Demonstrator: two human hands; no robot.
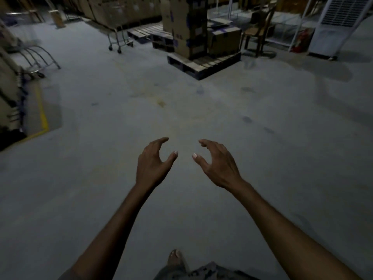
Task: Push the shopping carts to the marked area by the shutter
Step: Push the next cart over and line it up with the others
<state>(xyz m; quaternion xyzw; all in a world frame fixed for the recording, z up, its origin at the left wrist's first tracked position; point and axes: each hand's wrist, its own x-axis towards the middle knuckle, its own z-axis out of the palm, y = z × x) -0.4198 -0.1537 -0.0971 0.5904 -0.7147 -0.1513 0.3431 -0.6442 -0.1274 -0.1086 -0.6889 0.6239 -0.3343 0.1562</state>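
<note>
Underfoot, a foot [175, 258] and a fold of dark patterned cloth [203, 271] show at the bottom edge. They lie over a smooth grey concrete floor [101, 188] that is dim, stained in patches and fills most of the view. Both bare forearms reach forward above it. The left grip [152, 164] and the right grip [219, 166] hover side by side and apart from each other. Each has its fingers loosely curved and its thumb spread away, holding nothing and touching nothing.

Further out on the left, a yellow painted line [43, 118] turns a corner on the floor beside blurred stacked cardboard. Beyond that line, at the left edge, stand the nested chrome tube shopping carts [38, 57], well apart from both grips. Their curved frames overlap, and blur hides their baskets.

Past mid-floor sits a dark wooden pallet [203, 66] bearing a tall stack of brown cardboard boxes [187, 27]. Left of it, a wheeled chrome frame [119, 40] stands before more cartons. On the far right are a brown wooden chair [258, 31], a red fire extinguisher [301, 40] and a white louvred air cooler [339, 25].
</note>
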